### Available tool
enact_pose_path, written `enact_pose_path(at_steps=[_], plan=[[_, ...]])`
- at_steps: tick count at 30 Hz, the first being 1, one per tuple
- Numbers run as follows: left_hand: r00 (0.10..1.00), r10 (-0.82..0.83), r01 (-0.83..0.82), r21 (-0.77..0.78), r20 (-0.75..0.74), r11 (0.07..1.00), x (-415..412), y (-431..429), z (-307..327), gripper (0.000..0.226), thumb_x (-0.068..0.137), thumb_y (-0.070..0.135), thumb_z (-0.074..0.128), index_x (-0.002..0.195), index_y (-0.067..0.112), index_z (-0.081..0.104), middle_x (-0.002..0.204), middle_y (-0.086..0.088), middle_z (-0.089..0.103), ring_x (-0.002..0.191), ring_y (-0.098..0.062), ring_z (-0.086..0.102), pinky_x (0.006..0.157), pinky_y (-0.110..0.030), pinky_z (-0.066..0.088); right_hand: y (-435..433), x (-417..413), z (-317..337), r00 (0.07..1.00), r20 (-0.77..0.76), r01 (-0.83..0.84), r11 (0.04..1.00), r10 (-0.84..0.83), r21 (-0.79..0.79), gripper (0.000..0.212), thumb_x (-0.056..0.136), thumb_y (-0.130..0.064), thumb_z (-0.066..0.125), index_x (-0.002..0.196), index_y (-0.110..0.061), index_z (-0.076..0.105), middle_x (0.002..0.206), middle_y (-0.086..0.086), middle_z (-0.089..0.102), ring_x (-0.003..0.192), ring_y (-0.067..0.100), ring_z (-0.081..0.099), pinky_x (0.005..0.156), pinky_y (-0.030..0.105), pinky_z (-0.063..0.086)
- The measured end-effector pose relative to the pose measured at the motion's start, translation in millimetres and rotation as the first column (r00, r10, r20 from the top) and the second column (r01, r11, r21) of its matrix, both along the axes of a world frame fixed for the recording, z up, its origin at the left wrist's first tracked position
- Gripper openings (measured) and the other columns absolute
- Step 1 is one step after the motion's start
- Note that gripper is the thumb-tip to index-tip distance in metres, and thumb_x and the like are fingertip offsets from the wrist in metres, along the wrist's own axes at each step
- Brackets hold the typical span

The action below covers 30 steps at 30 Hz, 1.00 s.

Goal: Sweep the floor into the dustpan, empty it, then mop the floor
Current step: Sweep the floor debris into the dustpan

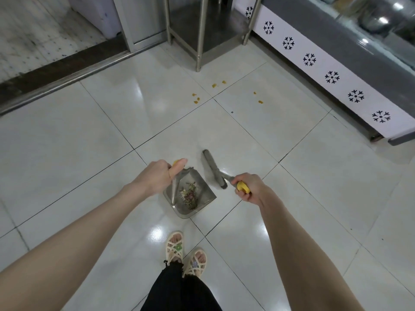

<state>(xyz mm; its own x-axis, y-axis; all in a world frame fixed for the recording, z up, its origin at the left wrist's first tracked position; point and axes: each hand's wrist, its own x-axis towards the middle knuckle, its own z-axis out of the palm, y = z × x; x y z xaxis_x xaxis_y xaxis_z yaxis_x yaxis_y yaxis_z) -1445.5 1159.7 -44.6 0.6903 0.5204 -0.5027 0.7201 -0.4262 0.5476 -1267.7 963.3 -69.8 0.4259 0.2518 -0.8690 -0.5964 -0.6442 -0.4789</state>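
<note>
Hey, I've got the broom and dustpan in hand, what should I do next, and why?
Probably step forward and bring the dustpan and broom to the yellow crumbs: they lie unswept ahead, near the metal leg, while the dustpan already holds debris.

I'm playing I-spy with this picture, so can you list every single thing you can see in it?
dustpan: one, silver with a yellow-tipped handle, on the floor ahead of the feet
litter pile: one, brownish-green, inside the dustpan
broom: one, grey head with a yellow grip, right of the dustpan
yellow scraps: about six, scattered on the tiles farther ahead
floor: glossy white tiles
metal stand: one, silver, top middle
counter panel: one, white with black snowflake marks, along the right
door track: one, metal, upper left
sandals: two, cream, bottom middle
trousers: black, bottom edge
left hand: grips the dustpan handle
right hand: grips the broom's yellow grip
</note>
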Motion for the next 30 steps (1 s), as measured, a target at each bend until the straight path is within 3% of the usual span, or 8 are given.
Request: enact_pose_path(at_steps=[5, 8, 14, 17, 23, 30], plan=[[0.998, 0.056, -0.056, -0.008, 0.004, 0.998, -0.8, -4.5, 5.3, 0.07, 0.087, 0.072, 0.03, 0.061, 0.009, 0.048, 0.057, -0.009, 0.048, 0.057, -0.024, 0.046, 0.064, -0.032, 0.042, -1.7, -15.3, 14.4, 0.98, -0.166, -0.095, 0.992, 0.107, 0.08, 0.003, 0.081, -0.002, 0.053, 0.08, -0.004, 0.052, 0.057, 0.005, 0.041, 0.031, 0.009, 0.033, 0.032, 0.013, 0.018], [0.995, 0.102, -0.101, -0.037, 0.022, 0.994, -3.4, -9.1, 11.5, 0.07, 0.089, 0.068, 0.032, 0.061, 0.007, 0.049, 0.05, -0.005, 0.047, 0.049, -0.023, 0.045, 0.057, -0.03, 0.038, -1.7, -1.5, 33.1, 0.987, -0.14, -0.064, 0.994, 0.076, 0.093, 0.009, 0.083, -0.003, 0.054, 0.074, -0.004, 0.051, 0.055, 0.007, 0.046, 0.029, 0.009, 0.033, 0.029, 0.011, 0.018], [0.999, 0.046, -0.046, -0.035, 0.006, 0.998, -6.6, -18.6, 12.6, 0.072, 0.083, 0.076, 0.028, 0.063, 0.009, 0.047, 0.055, -0.009, 0.042, 0.052, -0.023, 0.042, 0.057, -0.03, 0.038, -9.7, 14.0, 48.0, 0.995, -0.063, -0.077, 0.996, 0.079, 0.037, 0.006, 0.08, -0.005, 0.056, 0.083, -0.002, 0.053, 0.062, 0.01, 0.045, 0.028, 0.01, 0.032, 0.028, 0.013, 0.02], [0.998, 0.059, -0.058, -0.031, 0.028, 0.998, -9.6, -21.2, 23.5, 0.07, 0.088, 0.069, 0.031, 0.062, 0.007, 0.05, 0.051, -0.005, 0.046, 0.051, -0.024, 0.044, 0.054, -0.029, 0.038, -17.5, 12.9, 43.7, 0.997, -0.019, -0.074, 0.997, 0.074, 0.031, 0.01, 0.078, -0.005, 0.057, 0.088, -0.004, 0.053, 0.065, 0.011, 0.046, 0.031, 0.011, 0.033, 0.029, 0.014, 0.02], [0.992, 0.119, -0.118, -0.023, 0.038, 0.993, -30.9, -27.8, 33.2, 0.07, 0.091, 0.064, 0.034, 0.06, 0.005, 0.053, 0.05, -0.003, 0.047, 0.049, -0.021, 0.044, 0.051, -0.026, 0.035, -15.2, 3.3, 37.3, 0.997, 0.066, -0.038, 0.997, 0.034, 0.062, 0.006, 0.077, -0.001, 0.056, 0.08, -0.004, 0.052, 0.063, 0.01, 0.044, 0.029, 0.012, 0.034, 0.033, 0.012, 0.018], [0.99, 0.14, -0.14, -0.031, 0.007, 0.99, -70.6, -22.5, 35.6, 0.069, 0.092, 0.063, 0.034, 0.055, 0.007, 0.05, 0.043, 0.001, 0.043, 0.046, -0.018, 0.043, 0.047, -0.024, 0.033, -6.9, -40.2, 12.8, 0.991, 0.135, -0.02, 1.0, 0.021, -0.015, 0.009, 0.074, 0.0, 0.058, 0.07, -0.004, 0.052, 0.056, 0.009, 0.045, 0.033, 0.016, 0.035, 0.034, 0.013, 0.02]])
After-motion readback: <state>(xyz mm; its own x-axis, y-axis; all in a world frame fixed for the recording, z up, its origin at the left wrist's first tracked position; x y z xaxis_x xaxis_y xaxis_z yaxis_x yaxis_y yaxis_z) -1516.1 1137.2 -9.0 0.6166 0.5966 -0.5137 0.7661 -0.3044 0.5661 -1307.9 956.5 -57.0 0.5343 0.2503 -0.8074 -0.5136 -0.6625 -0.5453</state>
